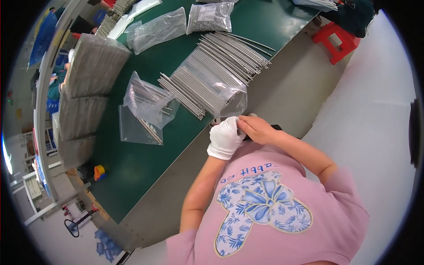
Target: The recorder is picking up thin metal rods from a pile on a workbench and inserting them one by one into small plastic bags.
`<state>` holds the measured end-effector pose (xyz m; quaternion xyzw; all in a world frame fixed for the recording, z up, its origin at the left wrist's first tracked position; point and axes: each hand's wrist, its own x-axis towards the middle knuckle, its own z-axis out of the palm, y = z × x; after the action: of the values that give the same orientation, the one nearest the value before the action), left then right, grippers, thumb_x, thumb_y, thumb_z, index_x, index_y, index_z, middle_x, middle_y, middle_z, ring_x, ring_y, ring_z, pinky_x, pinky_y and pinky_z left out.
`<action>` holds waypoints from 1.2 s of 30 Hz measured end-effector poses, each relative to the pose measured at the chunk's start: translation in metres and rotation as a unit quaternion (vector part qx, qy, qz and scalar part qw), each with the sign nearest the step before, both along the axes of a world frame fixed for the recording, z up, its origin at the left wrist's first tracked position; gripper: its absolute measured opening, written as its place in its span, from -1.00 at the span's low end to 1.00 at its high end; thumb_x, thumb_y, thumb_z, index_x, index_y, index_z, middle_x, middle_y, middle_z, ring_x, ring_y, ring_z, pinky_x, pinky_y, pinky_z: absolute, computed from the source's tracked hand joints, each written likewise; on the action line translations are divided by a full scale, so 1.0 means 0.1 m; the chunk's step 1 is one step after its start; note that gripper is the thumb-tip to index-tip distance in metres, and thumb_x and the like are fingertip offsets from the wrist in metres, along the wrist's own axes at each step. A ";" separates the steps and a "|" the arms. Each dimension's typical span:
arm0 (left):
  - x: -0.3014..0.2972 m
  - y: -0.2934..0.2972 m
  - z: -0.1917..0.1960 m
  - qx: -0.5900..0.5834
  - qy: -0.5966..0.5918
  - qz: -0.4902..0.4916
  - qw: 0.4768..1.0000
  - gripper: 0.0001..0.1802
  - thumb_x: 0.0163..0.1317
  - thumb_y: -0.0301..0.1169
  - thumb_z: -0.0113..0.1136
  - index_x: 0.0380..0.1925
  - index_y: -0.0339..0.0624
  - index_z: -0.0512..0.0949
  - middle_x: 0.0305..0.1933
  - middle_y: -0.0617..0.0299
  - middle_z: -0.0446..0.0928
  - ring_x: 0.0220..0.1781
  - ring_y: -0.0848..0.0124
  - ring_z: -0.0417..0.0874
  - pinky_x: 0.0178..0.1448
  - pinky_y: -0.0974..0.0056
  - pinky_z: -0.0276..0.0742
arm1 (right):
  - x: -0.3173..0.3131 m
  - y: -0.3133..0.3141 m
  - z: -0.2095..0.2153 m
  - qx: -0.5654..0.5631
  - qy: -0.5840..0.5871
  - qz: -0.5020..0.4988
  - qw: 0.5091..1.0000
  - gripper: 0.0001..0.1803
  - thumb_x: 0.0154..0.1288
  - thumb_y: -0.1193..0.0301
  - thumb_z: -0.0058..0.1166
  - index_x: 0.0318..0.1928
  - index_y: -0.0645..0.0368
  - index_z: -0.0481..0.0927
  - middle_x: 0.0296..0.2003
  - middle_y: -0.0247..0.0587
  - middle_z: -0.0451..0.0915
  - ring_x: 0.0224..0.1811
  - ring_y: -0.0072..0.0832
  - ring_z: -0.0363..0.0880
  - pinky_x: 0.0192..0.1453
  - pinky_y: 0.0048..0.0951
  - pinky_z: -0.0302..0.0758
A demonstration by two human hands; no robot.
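My left hand (224, 140) wears a white glove and is curled up in front of my body, just off the table's near edge. Bare, my right hand (259, 131) meets it from the right, its fingers pressed together on the white glove near the curled fingers. Whatever the gloved fingers hold, if anything, is hidden. Just beyond my hands lies a wide row of thin grey metal rods (194, 95), partly covered by a clear plastic bag (232, 99). Left of it, another clear bag (150, 99) holds a few rods.
The green table (132, 185) runs diagonally. Tall wrapped stacks (95, 66) stand along its left side. Toward the back lie a flat clear bag (161, 31) and a filled bag of small grey parts (210, 18). A red stool (336, 42) stands on the floor at right.
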<state>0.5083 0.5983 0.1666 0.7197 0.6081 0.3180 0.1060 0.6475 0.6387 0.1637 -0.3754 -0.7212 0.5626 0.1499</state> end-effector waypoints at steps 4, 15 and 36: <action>0.15 0.02 -0.09 -0.010 -0.018 0.050 0.999 -0.90 0.00 -0.37 0.12 -0.47 -0.08 0.46 -0.59 0.19 0.49 -0.56 0.20 0.54 -0.46 0.20 0.45 | 0.03 0.09 -0.23 0.035 0.015 -0.028 0.999 -0.68 0.33 0.25 -0.29 -0.29 0.24 0.45 -0.39 0.04 0.52 -0.32 0.03 0.45 -0.25 -0.15 0.34; -0.02 0.09 -0.73 -0.419 -0.539 0.226 0.695 -0.56 0.25 -0.29 -0.07 0.11 -0.20 0.23 -0.13 0.16 0.47 -0.29 0.45 0.52 -0.28 0.38 0.44 | 0.32 0.31 -0.37 -0.214 0.045 -0.173 0.960 -0.77 0.11 0.50 -0.23 -0.26 0.27 0.49 -0.59 -0.45 0.30 -0.55 -0.69 0.23 -0.48 -0.62 0.27; 0.15 0.56 -1.30 -0.275 -0.798 0.406 0.350 -0.57 0.19 0.06 -0.03 -0.51 -0.07 0.46 -0.57 0.41 0.50 -0.54 0.52 0.52 -0.52 0.39 0.47 | 2.17 -0.16 -0.37 -0.243 0.007 -0.565 0.788 -0.76 0.10 0.43 -0.26 -0.32 0.18 0.50 -0.74 -0.60 0.10 -0.72 -0.74 0.02 -0.54 -0.58 0.16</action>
<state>0.5230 0.6542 0.0362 -0.2781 0.5080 0.5611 0.5914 0.8642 0.6231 0.1270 -0.7359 -0.2189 0.5366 0.3502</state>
